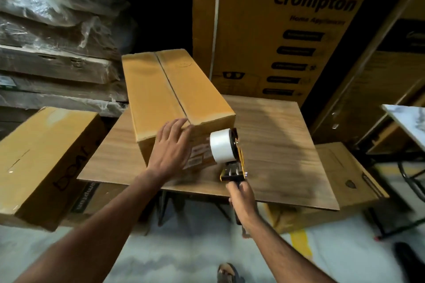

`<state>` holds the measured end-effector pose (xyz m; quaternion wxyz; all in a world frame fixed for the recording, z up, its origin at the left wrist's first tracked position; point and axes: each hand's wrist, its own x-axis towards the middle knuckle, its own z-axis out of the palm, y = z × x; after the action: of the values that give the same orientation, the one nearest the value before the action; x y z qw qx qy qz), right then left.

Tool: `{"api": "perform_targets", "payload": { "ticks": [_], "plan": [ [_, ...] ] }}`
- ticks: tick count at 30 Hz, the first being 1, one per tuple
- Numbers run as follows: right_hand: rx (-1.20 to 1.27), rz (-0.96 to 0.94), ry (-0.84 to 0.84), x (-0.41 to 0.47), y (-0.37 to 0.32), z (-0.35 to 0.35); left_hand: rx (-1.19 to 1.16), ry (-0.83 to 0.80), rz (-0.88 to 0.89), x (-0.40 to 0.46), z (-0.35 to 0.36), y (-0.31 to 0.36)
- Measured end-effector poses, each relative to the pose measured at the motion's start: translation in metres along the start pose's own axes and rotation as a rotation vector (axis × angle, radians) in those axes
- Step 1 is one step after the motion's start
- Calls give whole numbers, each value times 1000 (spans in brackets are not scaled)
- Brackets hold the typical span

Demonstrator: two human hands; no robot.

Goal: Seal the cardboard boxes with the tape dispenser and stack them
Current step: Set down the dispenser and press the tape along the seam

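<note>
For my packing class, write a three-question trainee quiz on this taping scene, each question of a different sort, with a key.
1. True or false: tape already covers the top seam of the box on the table.
2. Which hand grips the tape dispenser? A) left B) right C) both
3. Fill in: the left hand rests with straight fingers on the box's near ____ edge.

Key
1. False: the seam shows as a bare dark line.
2. B: the right hand is curled round the handle.
3. top
</note>
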<state>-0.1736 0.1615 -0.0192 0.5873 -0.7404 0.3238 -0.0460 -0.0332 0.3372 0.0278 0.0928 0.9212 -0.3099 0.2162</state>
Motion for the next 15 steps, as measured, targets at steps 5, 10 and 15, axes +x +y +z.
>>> {"api": "perform_targets", "payload": {
  "ticks": [5,10,15],
  "plan": [
    [-91,-7,176,57,33,-45,-193,-274,60,-5,59,85],
    [-204,78,329,114,72,-99,-263,-777,249,32,100,150],
    [-318,96,411,151,92,-144,-348,-802,241,61,118,168]
  ]
}}
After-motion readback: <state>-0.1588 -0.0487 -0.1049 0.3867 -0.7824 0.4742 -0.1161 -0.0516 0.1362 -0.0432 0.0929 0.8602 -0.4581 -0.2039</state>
